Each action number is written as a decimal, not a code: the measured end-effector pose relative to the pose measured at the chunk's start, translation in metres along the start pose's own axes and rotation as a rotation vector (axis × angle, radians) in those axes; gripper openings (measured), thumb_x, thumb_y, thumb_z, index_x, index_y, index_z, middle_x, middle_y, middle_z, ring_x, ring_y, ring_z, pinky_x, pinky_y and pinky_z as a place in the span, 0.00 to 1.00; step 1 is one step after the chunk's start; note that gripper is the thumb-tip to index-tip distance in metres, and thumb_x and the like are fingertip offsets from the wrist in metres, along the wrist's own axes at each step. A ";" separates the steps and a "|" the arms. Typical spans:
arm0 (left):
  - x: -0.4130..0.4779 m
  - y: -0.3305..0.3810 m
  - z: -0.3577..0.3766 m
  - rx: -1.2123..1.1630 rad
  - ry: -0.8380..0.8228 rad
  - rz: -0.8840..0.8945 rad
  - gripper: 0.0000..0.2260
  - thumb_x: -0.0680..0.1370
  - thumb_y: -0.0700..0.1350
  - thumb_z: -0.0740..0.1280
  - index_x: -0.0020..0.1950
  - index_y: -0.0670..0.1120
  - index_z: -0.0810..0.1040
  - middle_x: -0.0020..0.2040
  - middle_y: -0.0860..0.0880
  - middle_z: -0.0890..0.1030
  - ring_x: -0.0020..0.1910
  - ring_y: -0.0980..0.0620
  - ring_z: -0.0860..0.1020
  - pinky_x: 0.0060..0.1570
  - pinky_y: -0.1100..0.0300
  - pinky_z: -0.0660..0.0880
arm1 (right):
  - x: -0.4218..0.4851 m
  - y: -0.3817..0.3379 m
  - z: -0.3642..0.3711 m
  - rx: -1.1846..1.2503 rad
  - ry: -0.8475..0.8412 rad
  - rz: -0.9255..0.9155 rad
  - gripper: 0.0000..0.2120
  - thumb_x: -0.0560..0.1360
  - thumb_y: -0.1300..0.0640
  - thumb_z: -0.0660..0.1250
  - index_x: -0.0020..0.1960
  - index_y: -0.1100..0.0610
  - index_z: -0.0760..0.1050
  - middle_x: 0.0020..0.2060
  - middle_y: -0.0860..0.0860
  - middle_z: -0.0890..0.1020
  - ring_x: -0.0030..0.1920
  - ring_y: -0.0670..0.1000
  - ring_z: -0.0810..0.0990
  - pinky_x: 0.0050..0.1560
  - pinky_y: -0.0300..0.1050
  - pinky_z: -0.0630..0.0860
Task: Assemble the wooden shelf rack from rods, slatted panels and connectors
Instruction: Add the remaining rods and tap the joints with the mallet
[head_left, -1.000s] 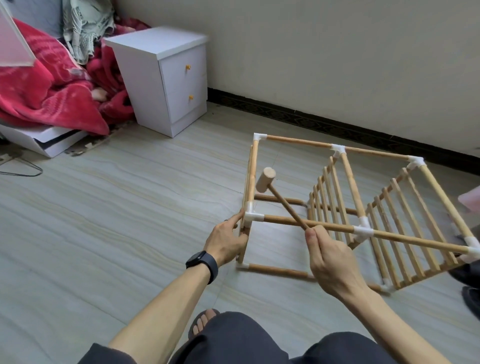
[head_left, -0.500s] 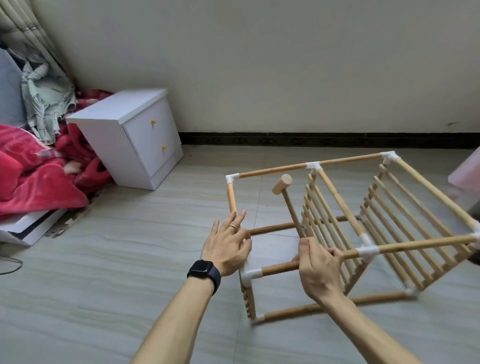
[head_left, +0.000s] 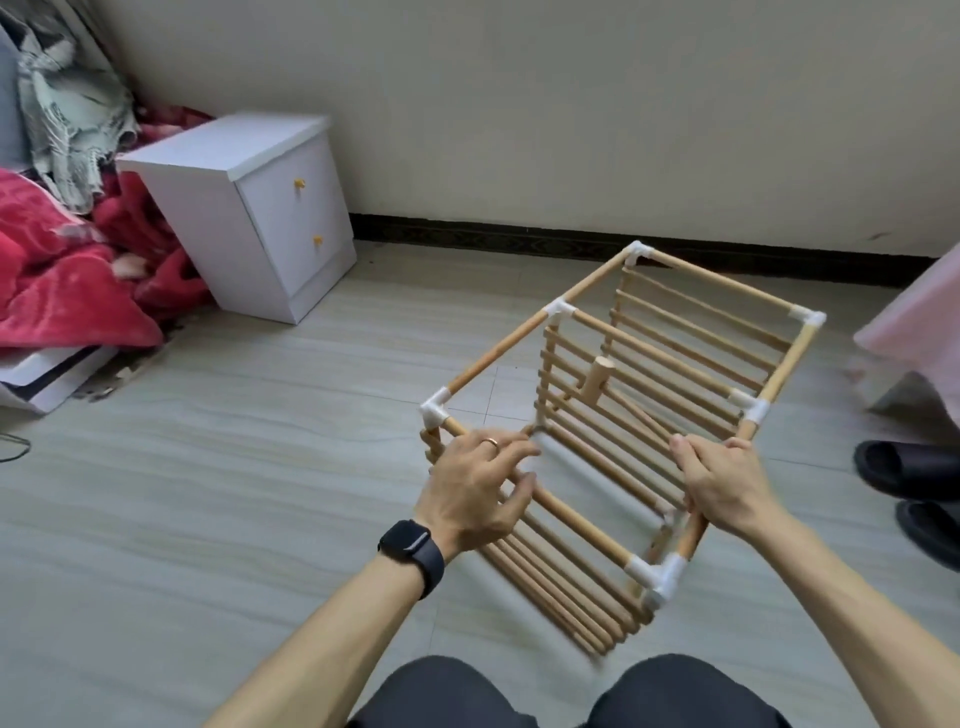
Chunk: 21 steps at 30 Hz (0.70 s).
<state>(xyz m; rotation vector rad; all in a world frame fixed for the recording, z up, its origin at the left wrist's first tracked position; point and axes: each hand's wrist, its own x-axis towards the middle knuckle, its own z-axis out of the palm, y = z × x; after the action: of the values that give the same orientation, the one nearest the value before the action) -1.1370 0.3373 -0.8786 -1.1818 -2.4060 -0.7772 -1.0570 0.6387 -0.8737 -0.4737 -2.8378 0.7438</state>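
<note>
The wooden shelf rack (head_left: 670, 271) is a box of rods joined by white corner connectors (head_left: 435, 411), lifted and tilted above the floor. Its slatted panels (head_left: 691, 332) face me at the far end and in the middle, and another panel (head_left: 545, 587) hangs along the near underside. My left hand (head_left: 475, 486) grips the near-left rod, its fingers blurred. My right hand (head_left: 722, 483) wraps the right side rod. It also holds the handle of a wooden mallet, whose head (head_left: 598, 384) pokes up inside the frame.
A white two-drawer nightstand (head_left: 260, 208) stands at the back left beside a red blanket (head_left: 62, 270). Black slippers (head_left: 909, 470) lie at the right edge under a pink cloth (head_left: 919, 322). The wall and dark baseboard (head_left: 519, 239) run behind. My knees fill the bottom edge.
The rack has swung round and risen, its long axis now pointing away from me. My left hand went from resting open at the corner to gripping the rod. My right hand moved to the right rod.
</note>
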 end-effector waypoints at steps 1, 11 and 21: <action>-0.004 -0.006 -0.003 -0.040 0.101 -0.118 0.17 0.77 0.51 0.65 0.65 0.50 0.78 0.62 0.50 0.79 0.61 0.50 0.76 0.60 0.52 0.75 | -0.006 -0.001 -0.004 0.024 0.000 0.008 0.23 0.86 0.51 0.53 0.34 0.54 0.72 0.25 0.50 0.80 0.34 0.52 0.79 0.58 0.60 0.71; -0.038 -0.056 0.008 -0.563 -0.060 -1.049 0.18 0.82 0.54 0.64 0.72 0.52 0.71 0.63 0.51 0.78 0.65 0.46 0.76 0.63 0.48 0.75 | -0.034 -0.114 0.022 0.232 -0.140 -0.395 0.12 0.85 0.50 0.55 0.44 0.47 0.69 0.31 0.49 0.74 0.31 0.45 0.73 0.31 0.38 0.70; -0.043 -0.051 0.020 -0.616 0.057 -1.020 0.22 0.84 0.55 0.60 0.78 0.62 0.62 0.60 0.57 0.75 0.60 0.59 0.71 0.57 0.60 0.69 | -0.017 -0.123 0.043 -0.026 -0.352 -0.281 0.14 0.86 0.47 0.50 0.45 0.50 0.68 0.29 0.51 0.77 0.26 0.46 0.73 0.27 0.39 0.68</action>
<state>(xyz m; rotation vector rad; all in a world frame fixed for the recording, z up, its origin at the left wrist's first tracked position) -1.1536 0.2980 -0.9333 0.0646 -2.7206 -1.8891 -1.0834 0.5117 -0.8507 0.0655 -3.1418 0.8015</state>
